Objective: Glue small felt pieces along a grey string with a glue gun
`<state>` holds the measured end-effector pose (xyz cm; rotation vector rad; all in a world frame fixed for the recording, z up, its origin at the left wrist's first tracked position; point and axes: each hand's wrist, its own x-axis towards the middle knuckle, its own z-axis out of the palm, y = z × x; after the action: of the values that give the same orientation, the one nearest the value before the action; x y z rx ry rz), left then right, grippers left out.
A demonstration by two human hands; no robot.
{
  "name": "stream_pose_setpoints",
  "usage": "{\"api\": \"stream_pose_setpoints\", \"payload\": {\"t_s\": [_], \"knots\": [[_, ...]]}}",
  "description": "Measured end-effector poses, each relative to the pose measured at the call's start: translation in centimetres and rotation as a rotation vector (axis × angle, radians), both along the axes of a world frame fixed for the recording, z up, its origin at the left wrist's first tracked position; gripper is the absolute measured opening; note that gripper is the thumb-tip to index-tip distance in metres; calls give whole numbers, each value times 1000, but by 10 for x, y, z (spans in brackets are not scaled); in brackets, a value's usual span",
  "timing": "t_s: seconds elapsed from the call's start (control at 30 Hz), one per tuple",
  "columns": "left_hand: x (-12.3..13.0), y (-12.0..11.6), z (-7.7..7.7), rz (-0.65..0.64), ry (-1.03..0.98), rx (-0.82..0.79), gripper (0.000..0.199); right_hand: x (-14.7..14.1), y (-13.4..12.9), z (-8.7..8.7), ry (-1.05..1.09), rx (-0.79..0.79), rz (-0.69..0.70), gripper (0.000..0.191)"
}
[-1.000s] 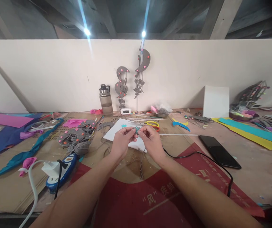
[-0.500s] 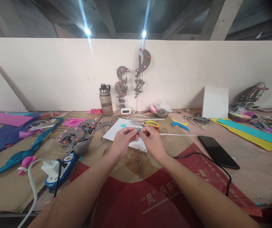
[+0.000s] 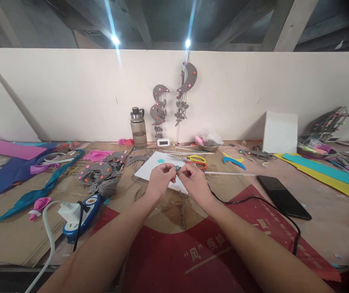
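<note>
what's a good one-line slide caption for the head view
Left hand and right hand pinch a small green piece, with a white board and scissors behind them.

Over there the person's left hand (image 3: 161, 179) and right hand (image 3: 194, 178) meet above a white board (image 3: 145, 166), a small teal piece (image 3: 177, 168) in their fingertip grip. A teal cutout (image 3: 160, 160) lies on the board. Scissors (image 3: 204, 162) rest just behind; a black phone (image 3: 280, 196) lies on the table (image 3: 323, 228) to the right. Grey crescent hangings (image 3: 192, 78) dangle against the pale wall (image 3: 229, 89).
</note>
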<state>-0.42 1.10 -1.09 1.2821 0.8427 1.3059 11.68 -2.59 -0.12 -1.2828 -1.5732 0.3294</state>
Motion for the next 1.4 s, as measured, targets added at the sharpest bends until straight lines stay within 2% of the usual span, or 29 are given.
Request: {"api": "stream_pose_setpoints", "payload": {"t_s": [0.1,0.27,0.33,0.63,0.77,1.1,1.2,1.4], "knots": [[0,-1,1,-7,-47,-28,13,0,0,0,4,-11,-2,16],[-2,-4,5,-180,-145,-72,20,2,0,-1,21,-23,-10,15],[-3,-4,4,-204,-143,-67,22,3,1,-1,24,-24,-13,15],[-1,1,-1,-28,51,30,15,-1,-5,4,-88,24,3,16],[-2,3,-2,4,49,31,12,1,-4,3,-73,39,-9,16],[-3,3,-3,-10,97,53,11,3,-2,3,59,-31,-59,8],[-4,2,-1,-13,103,38,11,4,-2,4,66,-23,-54,15],[-5,3,-5,-43,142,48,14,8,1,2,51,-53,-38,15]]}}
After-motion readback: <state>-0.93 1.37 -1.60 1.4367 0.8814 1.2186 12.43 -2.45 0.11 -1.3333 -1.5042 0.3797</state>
